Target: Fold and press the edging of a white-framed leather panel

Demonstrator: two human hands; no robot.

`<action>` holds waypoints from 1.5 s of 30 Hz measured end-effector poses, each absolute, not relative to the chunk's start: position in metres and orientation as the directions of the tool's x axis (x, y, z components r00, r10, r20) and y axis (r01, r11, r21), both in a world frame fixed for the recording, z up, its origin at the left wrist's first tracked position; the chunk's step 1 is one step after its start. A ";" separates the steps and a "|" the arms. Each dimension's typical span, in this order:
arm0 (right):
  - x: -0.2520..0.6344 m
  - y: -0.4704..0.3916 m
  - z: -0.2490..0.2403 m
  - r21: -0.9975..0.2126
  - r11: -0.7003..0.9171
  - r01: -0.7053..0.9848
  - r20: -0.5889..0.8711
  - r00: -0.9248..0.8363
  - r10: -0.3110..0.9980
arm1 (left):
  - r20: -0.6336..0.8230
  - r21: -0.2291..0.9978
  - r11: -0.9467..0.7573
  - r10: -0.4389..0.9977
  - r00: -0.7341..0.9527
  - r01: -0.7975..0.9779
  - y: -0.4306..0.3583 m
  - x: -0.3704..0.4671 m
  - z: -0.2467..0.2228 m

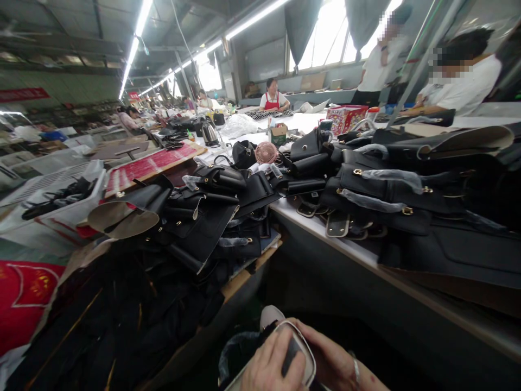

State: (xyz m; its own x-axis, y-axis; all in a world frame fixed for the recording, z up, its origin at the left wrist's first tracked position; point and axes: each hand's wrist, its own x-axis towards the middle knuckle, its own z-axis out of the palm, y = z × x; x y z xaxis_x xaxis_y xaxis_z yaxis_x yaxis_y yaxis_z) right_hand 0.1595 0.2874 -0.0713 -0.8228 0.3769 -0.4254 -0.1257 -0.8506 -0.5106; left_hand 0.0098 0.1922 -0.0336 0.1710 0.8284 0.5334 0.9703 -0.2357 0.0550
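At the bottom, low in front of the tables, my hands are on a black bag (312, 365) with a pale edge around one end. My left hand (277, 363) lies over its near face, fingers bent and pressed against it. From the right, my right hand (328, 353), a bracelet at the wrist, grips the far side; most of its fingers are hidden behind the bag. A plastic-wrapped handle (230, 347) loops out on the bag's left. A pale rounded piece (272, 315) sticks up just beyond my hands.
Black bags (215, 217) are heaped on the left table, and more bags with wrapped handles (374, 201) cover the right table (337, 244). A small pink fan (266, 153) stands between. Dark cloth (122, 309) lies at lower left, near a white crate (61, 209). Several people work farther back.
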 end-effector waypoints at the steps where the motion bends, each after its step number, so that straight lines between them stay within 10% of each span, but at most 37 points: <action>1: 0.160 0.288 -0.071 -0.486 -0.863 -0.138 -0.417 -0.831 0.368 | 0.527 0.067 -0.216 0.837 0.149 0.974 0.192 0.011 -0.033; 28: 0.153 0.290 -0.045 -0.490 -0.851 -0.188 -0.328 -0.865 0.380 | 0.493 0.064 -0.243 0.851 0.181 0.968 0.201 0.009 -0.010; 45: 0.176 0.317 -0.029 -0.896 -0.183 0.404 -0.441 -0.772 0.457 | 0.279 0.301 -0.279 0.940 0.195 0.912 0.211 -0.009 0.001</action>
State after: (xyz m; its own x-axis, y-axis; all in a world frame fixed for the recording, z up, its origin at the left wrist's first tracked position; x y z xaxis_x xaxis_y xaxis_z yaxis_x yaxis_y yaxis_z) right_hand 0.1762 0.3169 -0.0291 -0.7719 0.4575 -0.4414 0.4043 -0.1826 -0.8962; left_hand -0.0091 0.2109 0.0011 0.1951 0.9402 0.2793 0.9120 -0.2787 0.3010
